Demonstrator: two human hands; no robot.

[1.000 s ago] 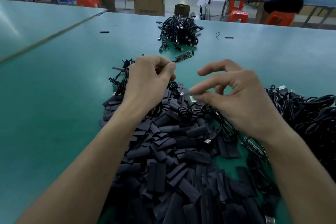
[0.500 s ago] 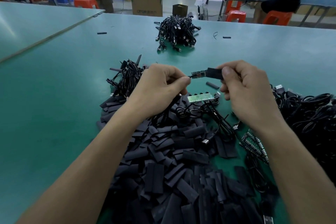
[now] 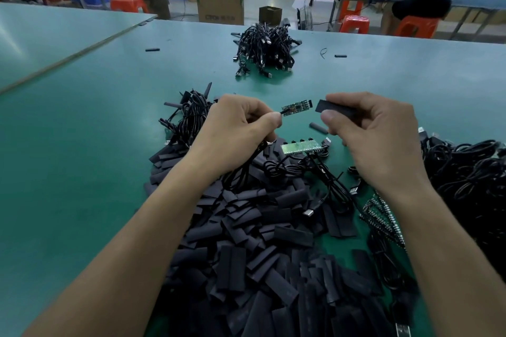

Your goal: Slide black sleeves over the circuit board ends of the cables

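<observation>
Head view is showing a green bench (image 3: pixel 82 172) filling most of the frame. A pile of black sleeves (image 3: pixel 260 254) is lying in the near middle, under both forearms. A cable tangle (image 3: pixel 465 172) is sitting at the right edge, right up against the pile. A far cable bundle (image 3: pixel 265 49) is lying well apart from it, near the bench's far edge. A smaller cable clump (image 3: pixel 189 117) is lying just beyond the left hand, at the pile's far left corner.

Left hand (image 3: pixel 235 131) is hovering over the pile's far end, thumb and forefinger pinching a cable (image 3: pixel 282 112) right behind its circuit board (image 3: pixel 297 107), with the other fingers curling in. The circuit board is sticking out to the right, raised off the bench and tilting up slightly.

Right hand (image 3: pixel 375 134) is pinching the held sleeve (image 3: pixel 332 110) between thumb and fingers, one end facing the circuit board. The two are lining up end to end, just beside each other with a small gap and not touching. The sleeve is not on yet.

A row of boards (image 3: pixel 383 221) is lying by the right wrist, between pile and tangle. A spare board (image 3: pixel 299 147) is resting on the pile's far edge, below the hands. A loose sleeve (image 3: pixel 318 128) is lying on bare bench between the hands. Two stray sleeves are lying far out, one (image 3: pixel 152 49) left of the far bundle and one (image 3: pixel 340 56) right of it.
</observation>
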